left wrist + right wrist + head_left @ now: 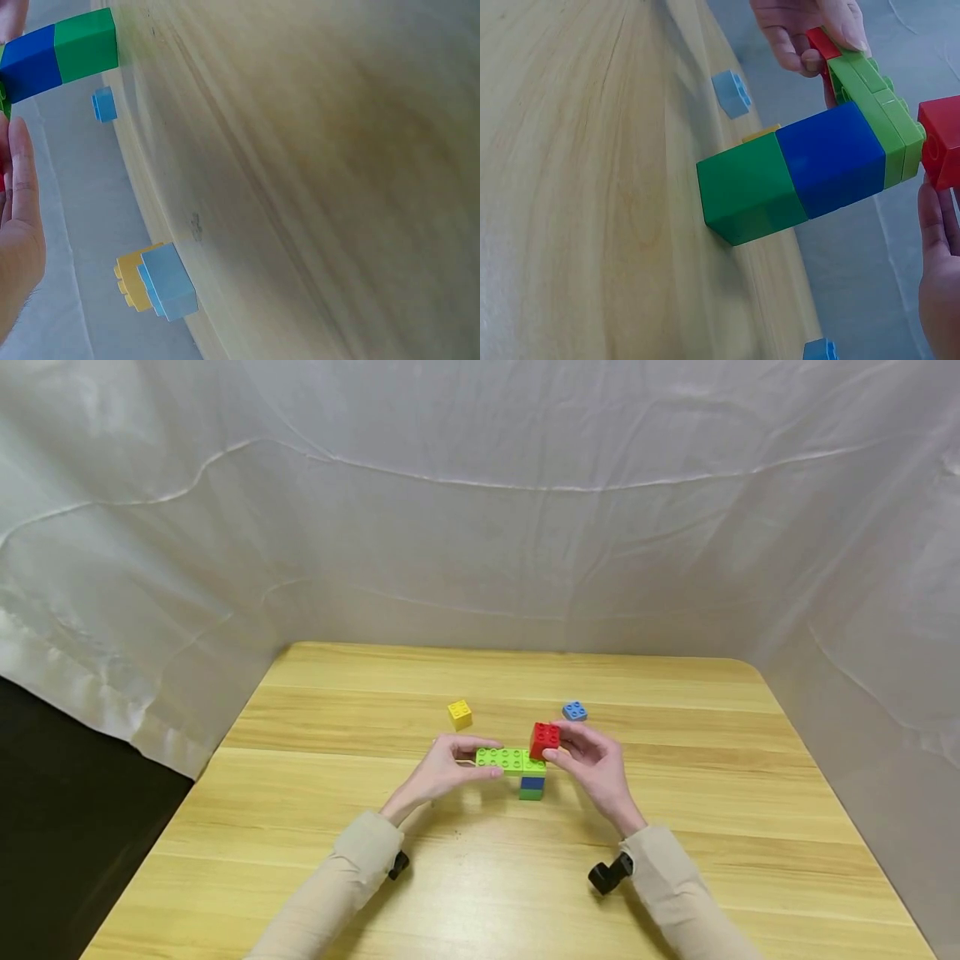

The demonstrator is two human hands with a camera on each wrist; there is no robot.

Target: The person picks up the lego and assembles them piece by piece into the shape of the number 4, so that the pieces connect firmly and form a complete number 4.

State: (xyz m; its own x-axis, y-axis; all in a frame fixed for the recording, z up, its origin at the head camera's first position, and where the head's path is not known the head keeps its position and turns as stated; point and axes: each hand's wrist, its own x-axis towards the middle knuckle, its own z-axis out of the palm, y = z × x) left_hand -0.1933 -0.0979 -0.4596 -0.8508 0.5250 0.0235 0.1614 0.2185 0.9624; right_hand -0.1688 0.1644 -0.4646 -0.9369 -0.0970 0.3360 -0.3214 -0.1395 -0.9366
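My left hand (442,768) grips the far left end of a long lime-green brick (498,760) between thumb and fingers. A red piece (823,43) sits under that end, partly covered by the fingers in the right wrist view. The lime layer's right end rests on a dark blue brick (832,157), which sits on a green brick (750,191) standing on the table. With thumb and fingers my right hand (596,768) pinches a red brick (544,740), studs up, right at the studs of the lime layer's right end.
Farther back on the wooden table (675,718) lie a yellow brick (460,715) and a small blue brick (574,711). A light blue brick (171,283) shows beside the yellow one in the left wrist view. Pale cloth (525,543) hangs behind the table and along its sides.
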